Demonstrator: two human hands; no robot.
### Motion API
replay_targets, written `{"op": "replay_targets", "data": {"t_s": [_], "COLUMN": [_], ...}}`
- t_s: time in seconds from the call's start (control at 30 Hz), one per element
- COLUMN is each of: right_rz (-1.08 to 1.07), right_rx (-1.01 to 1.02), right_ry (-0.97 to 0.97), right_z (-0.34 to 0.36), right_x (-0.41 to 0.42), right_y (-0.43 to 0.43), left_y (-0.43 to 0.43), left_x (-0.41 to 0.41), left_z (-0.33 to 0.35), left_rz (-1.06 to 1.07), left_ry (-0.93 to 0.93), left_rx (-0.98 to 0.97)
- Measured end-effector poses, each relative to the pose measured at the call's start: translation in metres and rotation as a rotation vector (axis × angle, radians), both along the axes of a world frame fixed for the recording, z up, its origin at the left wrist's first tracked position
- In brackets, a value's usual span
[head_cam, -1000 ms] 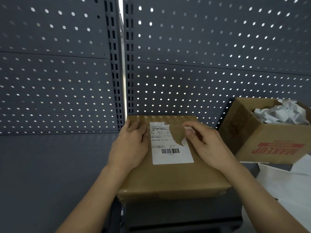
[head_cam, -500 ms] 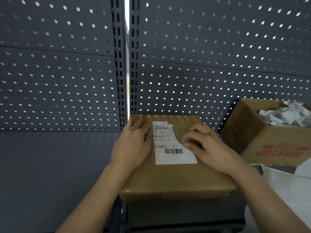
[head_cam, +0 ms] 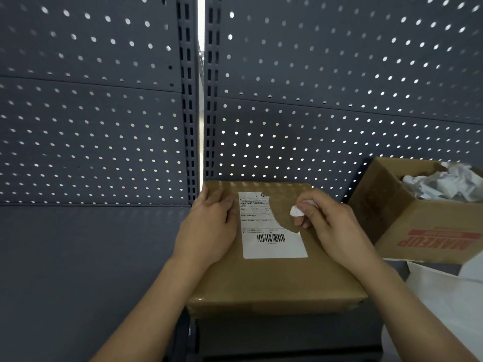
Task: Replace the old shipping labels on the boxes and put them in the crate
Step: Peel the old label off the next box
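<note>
A flat brown cardboard box [head_cam: 271,280] lies in front of me on a dark surface. On its top sticks a white shipping label [head_cam: 271,244] with a barcode; its upper right part is torn away. My left hand [head_cam: 209,231] rests flat on the box, left of the label. My right hand [head_cam: 326,226] is on the right side of the box and pinches a small torn scrap of label [head_cam: 296,210] between thumb and fingers.
An open cardboard box [head_cam: 418,220] with red lettering stands at the right, filled with crumpled white paper [head_cam: 444,184]. White sheets [head_cam: 449,304] lie at the lower right. A grey perforated shelf wall [head_cam: 313,100] rises right behind the box.
My right hand went to the label's torn edge, pulled off another piece and lifted it away to the right. The left hand stayed pressed on the box.
</note>
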State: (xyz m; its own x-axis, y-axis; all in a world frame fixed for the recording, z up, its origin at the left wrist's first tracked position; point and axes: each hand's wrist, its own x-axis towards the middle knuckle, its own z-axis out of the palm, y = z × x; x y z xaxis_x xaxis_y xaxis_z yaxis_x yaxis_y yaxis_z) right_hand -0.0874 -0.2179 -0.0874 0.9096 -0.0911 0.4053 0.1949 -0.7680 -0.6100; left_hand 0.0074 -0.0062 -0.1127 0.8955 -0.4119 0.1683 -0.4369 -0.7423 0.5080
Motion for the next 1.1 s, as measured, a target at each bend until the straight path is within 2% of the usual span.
{"op": "replay_targets", "data": {"t_s": [0.1,0.23,0.33,0.43,0.5,0.63,0.8,1.1], "right_rz": [-0.026,-0.033,-0.103,-0.182,-0.166,-0.097,-0.027,-0.08], "right_rx": [0.076,0.045,-0.014,0.022,-0.004,-0.18,-0.141,-0.258], "right_ry": [0.003,0.08,0.156,0.233,0.245,0.276,0.255,0.321], "right_z": [0.004,0.007,0.011,0.018,0.021,0.017,0.017,0.021], "right_x": [0.003,0.013,0.026,0.039,0.044,0.045,0.027,0.005], "right_y": [-0.004,-0.007,-0.005,-0.001,0.003,0.006,0.002,0.009], "left_y": [0.0,0.0,0.0,0.0,0.0,0.001,0.001,0.001], "left_x": [0.0,-0.002,-0.003,-0.003,-0.002,-0.001,-0.002,-0.003], "left_z": [0.001,0.003,0.004,0.004,0.004,0.003,0.003,0.006], "left_rz": [-0.002,-0.012,-0.009,-0.005,-0.007,-0.008,-0.007,-0.006], "left_ry": [-0.002,-0.006,0.002,0.01,0.014,0.026,0.021,0.016], "left_rx": [-0.007,-0.005,-0.011,-0.006,-0.01,-0.017,-0.023,-0.019]}}
